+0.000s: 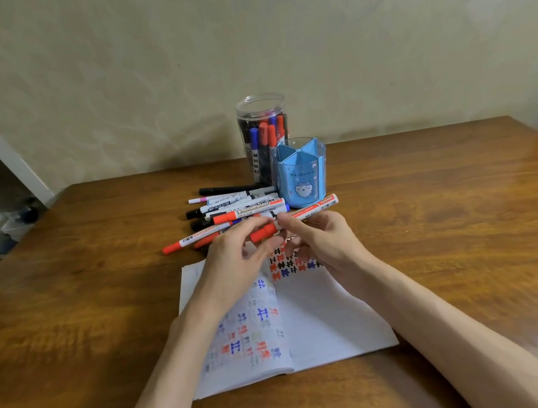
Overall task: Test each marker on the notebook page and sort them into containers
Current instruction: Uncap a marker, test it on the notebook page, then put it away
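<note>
Marker (310,210), 1 red, is clamped in 2 grips: left hand (233,257) on cap (263,233), right hand (324,241) just beside.

A brown wooden table (435,215) stands against a cream patterned wall (271,30).

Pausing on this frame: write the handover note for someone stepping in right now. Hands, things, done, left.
Left hand: pinches the red marker at its capped end.
Right hand: pinches the same marker mid-barrel, above the top of the open notebook.
Things: loose marker pile on the table beyond the notebook; clear jar at the back; blue holder in front of it.
Done: red, blue and black test marks on both pages; the jar holds several markers.
Left: uncap, test and sort the held marker, then the pile. No markers are visible in the blue holder.
</note>
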A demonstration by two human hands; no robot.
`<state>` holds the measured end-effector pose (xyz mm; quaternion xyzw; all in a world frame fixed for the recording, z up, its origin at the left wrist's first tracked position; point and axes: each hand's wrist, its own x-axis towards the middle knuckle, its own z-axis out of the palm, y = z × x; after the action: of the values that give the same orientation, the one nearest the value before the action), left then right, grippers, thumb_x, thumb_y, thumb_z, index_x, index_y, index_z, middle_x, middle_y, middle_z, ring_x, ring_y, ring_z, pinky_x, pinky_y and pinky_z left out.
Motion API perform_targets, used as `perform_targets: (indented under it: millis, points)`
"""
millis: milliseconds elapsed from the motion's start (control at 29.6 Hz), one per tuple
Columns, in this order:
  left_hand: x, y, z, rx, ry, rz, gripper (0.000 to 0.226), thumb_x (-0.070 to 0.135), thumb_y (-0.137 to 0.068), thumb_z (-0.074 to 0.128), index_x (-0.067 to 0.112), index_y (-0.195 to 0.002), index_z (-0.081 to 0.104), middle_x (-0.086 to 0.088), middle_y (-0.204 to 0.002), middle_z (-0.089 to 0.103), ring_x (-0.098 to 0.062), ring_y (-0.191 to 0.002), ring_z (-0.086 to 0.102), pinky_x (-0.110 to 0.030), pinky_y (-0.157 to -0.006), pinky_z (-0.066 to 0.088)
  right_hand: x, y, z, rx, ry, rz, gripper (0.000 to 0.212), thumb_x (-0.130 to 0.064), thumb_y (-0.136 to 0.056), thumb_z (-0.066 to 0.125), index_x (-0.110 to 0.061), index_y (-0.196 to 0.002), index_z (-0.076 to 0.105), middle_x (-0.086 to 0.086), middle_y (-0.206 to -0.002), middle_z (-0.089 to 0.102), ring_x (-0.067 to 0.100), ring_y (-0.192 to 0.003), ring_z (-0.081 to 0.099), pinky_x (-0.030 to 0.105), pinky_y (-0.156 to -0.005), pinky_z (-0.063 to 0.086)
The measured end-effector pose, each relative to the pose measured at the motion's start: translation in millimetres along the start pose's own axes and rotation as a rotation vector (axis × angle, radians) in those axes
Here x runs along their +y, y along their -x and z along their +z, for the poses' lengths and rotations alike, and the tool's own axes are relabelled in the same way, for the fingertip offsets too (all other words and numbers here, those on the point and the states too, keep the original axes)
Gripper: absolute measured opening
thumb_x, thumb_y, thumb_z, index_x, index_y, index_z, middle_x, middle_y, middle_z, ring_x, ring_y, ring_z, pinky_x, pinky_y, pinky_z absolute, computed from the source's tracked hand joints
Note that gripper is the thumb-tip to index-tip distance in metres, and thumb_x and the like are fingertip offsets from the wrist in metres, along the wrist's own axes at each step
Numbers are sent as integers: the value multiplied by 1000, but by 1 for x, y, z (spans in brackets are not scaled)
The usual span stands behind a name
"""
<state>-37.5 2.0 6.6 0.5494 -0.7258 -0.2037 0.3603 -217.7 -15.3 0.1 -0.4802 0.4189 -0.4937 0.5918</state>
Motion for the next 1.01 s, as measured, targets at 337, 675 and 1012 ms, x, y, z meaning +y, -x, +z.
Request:
perform_targets:
  millis: [337, 675, 1012]
  points:
    - [11, 1, 10, -222, 13, -23, 29, 37, -108, 48, 26, -85, 64, 7, -72, 63, -8, -70, 61, -41, -70, 52, 3, 8, -21, -50, 174, -127, 30, -28, -103, 67, -3, -87, 72, 13, -77, 68, 23, -70, 60, 35, -66, 50]
    - [-29, 37, -19, -159, -40, -103, 24, 46, -107, 38, 38, -99, 59, 14, -86, 69, -5, -85, 66, -35, -72, 54, 24, 7, 36, -83, 192, -158, 33, -18, -105, 64, -6, -74, 68, 1, -69, 67, 2, -60, 59, 14, -62, 46]
    - [-42, 37, -37, -82, -30, -113, 19, 36, -107, 49, 33, -117, 65, 18, -102, 70, -2, -103, 63, -30, -85, 56, 25, -3, 57, -113, 188, -185, 26, -27, -101, 71, -5, -88, 76, -2, -72, 73, 11, -67, 65, 26, -64, 53]
